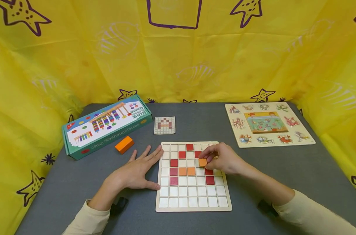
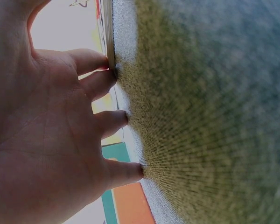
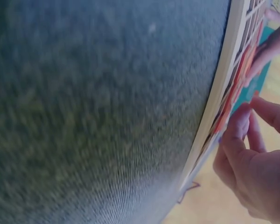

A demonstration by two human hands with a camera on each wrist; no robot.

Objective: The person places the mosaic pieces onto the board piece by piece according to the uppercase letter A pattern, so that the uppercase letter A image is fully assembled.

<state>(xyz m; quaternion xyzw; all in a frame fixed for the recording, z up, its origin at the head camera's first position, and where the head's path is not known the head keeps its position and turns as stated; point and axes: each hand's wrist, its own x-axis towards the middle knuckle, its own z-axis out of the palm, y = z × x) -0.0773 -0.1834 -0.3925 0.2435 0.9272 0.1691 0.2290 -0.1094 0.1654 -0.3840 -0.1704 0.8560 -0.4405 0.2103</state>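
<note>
A wooden grid board [image 1: 193, 209] with white squares lies on the dark table, several red tiles [image 1: 173, 171] and two orange tiles [image 1: 187, 171] set in it. Between thumb and fingers my right hand [image 1: 224, 160] pinches another orange tile [image 1: 202, 162], over the board just right of the two orange ones. My left hand [image 1: 136, 171] is spread flat at the board's left edge, its fingertips and thumb at the rim. In the left wrist view, the left fingers [image 2: 112, 120] reach down to the table. The right wrist view shows the right hand [image 3: 256, 158] beside the board's edge.
Behind the board lies a small pattern card [image 1: 164, 125]. An orange block [image 1: 124, 145] sits left of it, near a green Ring Challenge Game box [image 1: 107, 125]. At the back right is a sea-animal puzzle board [image 1: 270, 138]. A yellow curtain [image 1: 178, 65] surrounds the table.
</note>
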